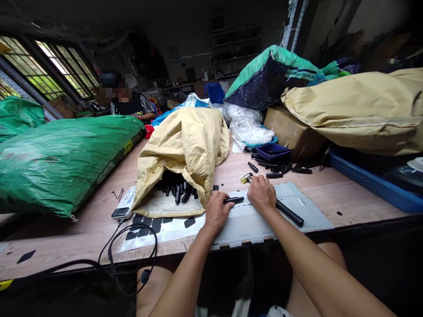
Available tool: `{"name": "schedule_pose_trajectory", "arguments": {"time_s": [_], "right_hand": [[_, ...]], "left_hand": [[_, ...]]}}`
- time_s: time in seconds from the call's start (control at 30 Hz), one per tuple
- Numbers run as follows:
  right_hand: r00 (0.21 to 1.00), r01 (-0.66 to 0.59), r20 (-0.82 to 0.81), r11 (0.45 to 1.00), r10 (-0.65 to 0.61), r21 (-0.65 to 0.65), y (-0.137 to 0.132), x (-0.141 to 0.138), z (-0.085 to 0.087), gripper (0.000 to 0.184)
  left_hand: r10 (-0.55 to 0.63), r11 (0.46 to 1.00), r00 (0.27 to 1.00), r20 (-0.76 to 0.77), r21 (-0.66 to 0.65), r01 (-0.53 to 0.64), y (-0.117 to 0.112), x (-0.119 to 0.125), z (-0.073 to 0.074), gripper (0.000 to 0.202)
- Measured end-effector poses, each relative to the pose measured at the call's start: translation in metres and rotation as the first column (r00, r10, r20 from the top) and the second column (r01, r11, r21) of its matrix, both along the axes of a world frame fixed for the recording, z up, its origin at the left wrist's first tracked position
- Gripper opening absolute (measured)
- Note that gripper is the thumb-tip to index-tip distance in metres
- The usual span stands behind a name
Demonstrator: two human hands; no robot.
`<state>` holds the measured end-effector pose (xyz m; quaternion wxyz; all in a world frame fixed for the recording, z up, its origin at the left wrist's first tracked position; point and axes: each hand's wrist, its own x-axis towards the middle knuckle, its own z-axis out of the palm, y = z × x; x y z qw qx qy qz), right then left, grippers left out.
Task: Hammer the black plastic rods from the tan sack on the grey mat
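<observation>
My left hand (217, 212) is closed on a small black cylindrical piece (235, 200), which lies over a grey board (238, 224). My right hand (261, 193) grips a small hammer (291, 213) just behind its head. The hammer's yellow-and-metal head (246, 177) pokes out beyond my fingers, and its black handle slants back under my wrist toward the table's front. Left of my left hand, a beige sack (188, 141) lies with its mouth toward me, and several black pieces (178, 193) show inside it.
Loose black pieces (274, 175) lie around a purple tray (272, 152) beyond my right hand. A blue tray (366, 180) stands at right, a green sack (66, 158) at left. A cabled white device (125, 204) sits beside the beige sack. Another person (132, 103) sits across the table.
</observation>
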<state>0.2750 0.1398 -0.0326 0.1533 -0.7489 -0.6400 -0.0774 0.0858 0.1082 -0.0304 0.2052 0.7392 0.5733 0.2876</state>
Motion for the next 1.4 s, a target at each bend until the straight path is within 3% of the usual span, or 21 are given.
{"name": "schedule_pose_trajectory", "arguments": {"time_s": [0.23, 0.33, 0.47, 0.57, 0.63, 0.87, 1.0, 1.2, 1.4], "right_hand": [[0.992, -0.024, -0.127, 0.999, 0.020, -0.036, 0.005, 0.009, 0.006, 0.033], [0.961, -0.069, -0.262, 0.996, 0.083, 0.062, 0.001, 0.013, 0.020, 0.036], [0.821, -0.221, -0.486, 0.951, 0.300, 0.215, -0.018, 0.005, 0.034, 0.035], [0.698, -0.377, -0.567, 0.898, 0.437, 0.227, -0.037, -0.006, 0.035, 0.031], [0.667, -0.439, -0.570, 0.871, 0.479, 0.219, -0.047, -0.012, 0.036, 0.031], [0.680, -0.458, -0.490, 0.838, 0.545, 0.296, -0.064, -0.023, 0.033, 0.033], [0.755, -0.442, -0.441, 0.873, 0.486, 0.206, -0.067, -0.023, 0.027, 0.032], [0.736, -0.376, -0.481, 0.878, 0.477, 0.295, -0.067, -0.015, 0.031, 0.032], [0.781, -0.343, -0.486, 0.920, 0.392, 0.192, -0.068, -0.010, 0.017, 0.031]], "left_hand": [[0.025, 0.997, 0.995, 0.098, -0.072, -0.018, 0.002, -0.001, 0.000, 0.014], [0.033, 0.998, 0.993, 0.115, -0.064, -0.025, 0.004, -0.001, -0.001, 0.015], [0.042, 0.997, 0.992, 0.119, -0.068, -0.034, 0.004, 0.000, -0.001, 0.015], [0.061, 0.995, 0.990, 0.127, -0.087, -0.050, 0.004, 0.001, 0.000, 0.015], [0.073, 0.993, 0.988, 0.139, -0.100, -0.059, 0.004, 0.002, 0.001, 0.015], [0.093, 0.988, 0.988, 0.125, -0.131, -0.077, 0.003, 0.004, 0.004, 0.015], [0.097, 0.987, 0.988, 0.120, -0.136, -0.080, 0.004, 0.003, 0.002, 0.014], [0.096, 0.989, 0.987, 0.132, -0.126, -0.079, 0.004, 0.003, -0.002, 0.015], [0.079, 0.993, 0.989, 0.126, -0.099, -0.067, 0.004, 0.002, -0.004, 0.014]]}}
